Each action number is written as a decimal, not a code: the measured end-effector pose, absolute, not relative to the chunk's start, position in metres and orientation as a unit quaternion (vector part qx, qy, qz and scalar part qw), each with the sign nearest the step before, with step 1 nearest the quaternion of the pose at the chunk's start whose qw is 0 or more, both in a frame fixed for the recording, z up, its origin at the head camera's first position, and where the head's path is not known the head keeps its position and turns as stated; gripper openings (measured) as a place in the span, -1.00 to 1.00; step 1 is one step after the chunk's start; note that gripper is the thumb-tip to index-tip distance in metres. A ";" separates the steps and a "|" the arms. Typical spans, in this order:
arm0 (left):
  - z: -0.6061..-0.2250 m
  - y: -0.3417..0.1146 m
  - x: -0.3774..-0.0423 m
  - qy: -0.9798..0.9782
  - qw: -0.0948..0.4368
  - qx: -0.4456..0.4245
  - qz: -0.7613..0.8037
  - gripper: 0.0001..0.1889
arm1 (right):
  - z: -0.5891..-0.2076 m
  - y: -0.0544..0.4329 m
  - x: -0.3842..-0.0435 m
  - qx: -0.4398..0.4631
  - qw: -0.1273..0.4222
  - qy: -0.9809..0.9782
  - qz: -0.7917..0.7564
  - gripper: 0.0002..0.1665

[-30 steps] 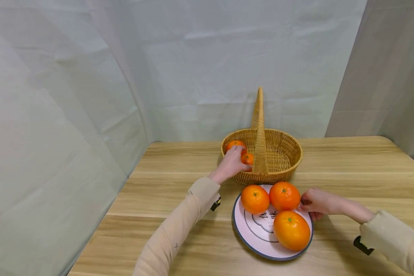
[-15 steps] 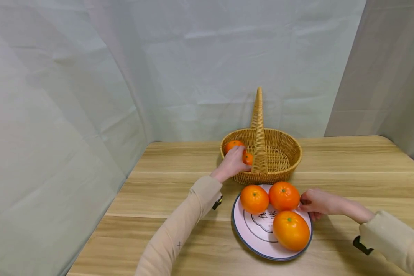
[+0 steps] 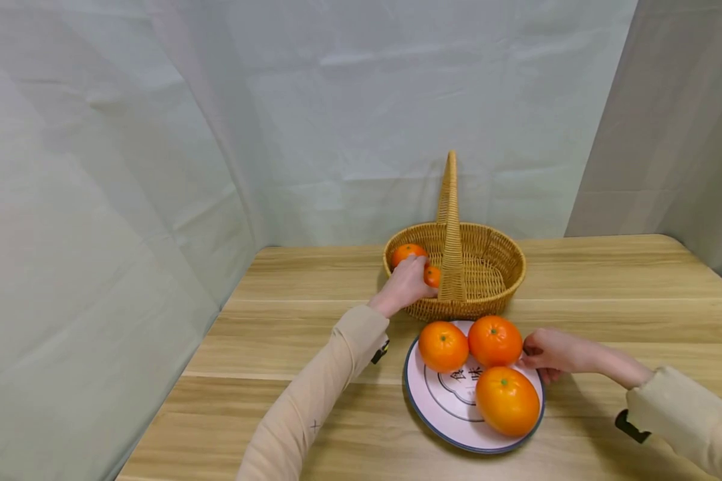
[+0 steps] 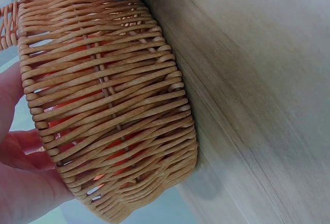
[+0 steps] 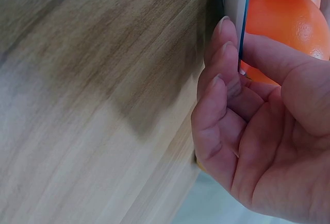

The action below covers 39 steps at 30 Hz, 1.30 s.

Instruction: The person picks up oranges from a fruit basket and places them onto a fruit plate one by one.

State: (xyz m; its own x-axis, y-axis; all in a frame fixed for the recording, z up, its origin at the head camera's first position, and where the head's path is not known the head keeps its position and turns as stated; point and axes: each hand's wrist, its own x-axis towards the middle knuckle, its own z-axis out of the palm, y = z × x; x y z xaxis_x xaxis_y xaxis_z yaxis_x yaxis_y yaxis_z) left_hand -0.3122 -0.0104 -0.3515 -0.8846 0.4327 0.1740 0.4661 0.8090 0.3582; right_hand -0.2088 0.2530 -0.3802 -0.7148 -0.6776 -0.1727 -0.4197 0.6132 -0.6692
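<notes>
In the head view my left hand (image 3: 406, 282) reaches over the near left rim of a wicker basket (image 3: 487, 294). Its fingers and thumb curl round an orange (image 3: 432, 276) low inside, with another orange (image 3: 408, 252) behind. The left wrist view shows the hand (image 4: 26, 177) at the rim and orange skin through the weave. My right hand (image 3: 556, 354) pinches the right rim of a white plate (image 3: 430, 414) with a blue edge, thumb above and fingers beneath. Three oranges sit on the plate: one left (image 3: 443, 346), one behind (image 3: 496, 341), a larger one in front (image 3: 508, 401).
Plate and basket stand close together on a wooden table (image 3: 265, 347), the basket behind. Its tall arched handle (image 3: 452, 234) rises just right of my left hand. A pale cloth backdrop (image 3: 397, 100) hangs behind the table.
The view has shifted very slightly. Both hands, the basket, the plate and the oranges keep their places.
</notes>
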 end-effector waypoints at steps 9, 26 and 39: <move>-0.350 -0.010 -0.313 -0.950 0.039 -0.239 -0.198 -0.41 | -0.381 0.253 -0.209 -0.312 0.207 0.876 -0.304 -0.79; -0.341 -0.014 -0.311 -0.941 0.045 -0.249 -0.223 -0.46 | -0.381 0.252 -0.209 -0.313 0.207 0.873 -0.310 -0.79; -0.336 -0.020 -0.307 -0.936 0.060 -0.258 -0.231 -0.42 | -0.381 0.250 -0.211 -0.315 0.208 0.873 -0.309 -0.80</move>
